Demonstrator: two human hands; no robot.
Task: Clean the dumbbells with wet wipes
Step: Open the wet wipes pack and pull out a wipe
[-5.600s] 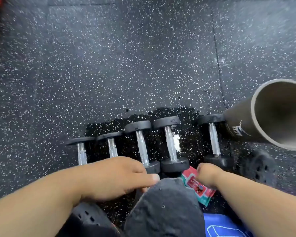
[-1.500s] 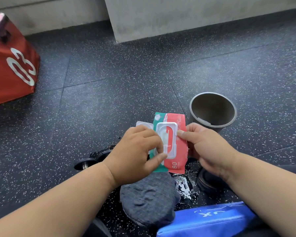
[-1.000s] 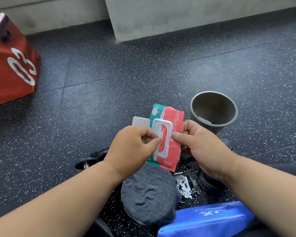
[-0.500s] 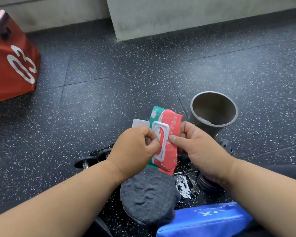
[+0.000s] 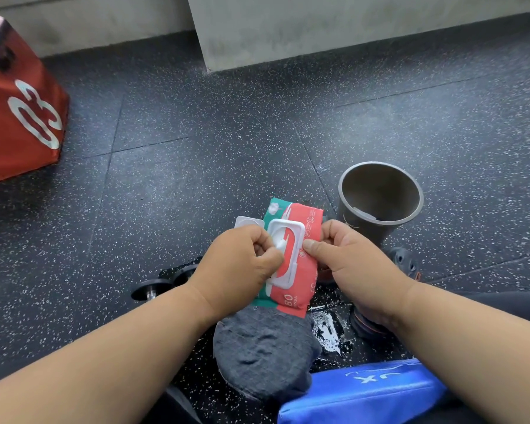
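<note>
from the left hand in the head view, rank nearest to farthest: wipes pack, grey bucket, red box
1. Wipes pack: at the left hand, whose fingers pinch a wipe at its opening.
2. Grey bucket: to the right, past the pack.
3. Red box: far left.

Speckled black floor (image 5: 196,166) — grey wall (image 5: 318,22).

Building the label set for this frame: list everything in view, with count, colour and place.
wet wipes pack: 1, red and green, lid flipped open, held mid-frame
wipe: 1, white, poking from pack's opening
dumbbells: 2 black ends visible, floor, left of hands
bucket: 1, grey, floor, right of pack
box: 1, red, "03", far left
pad: 1, blue, bottom right
floor: black, speckled
left hand: pinches wipe
right hand: grips pack
</note>
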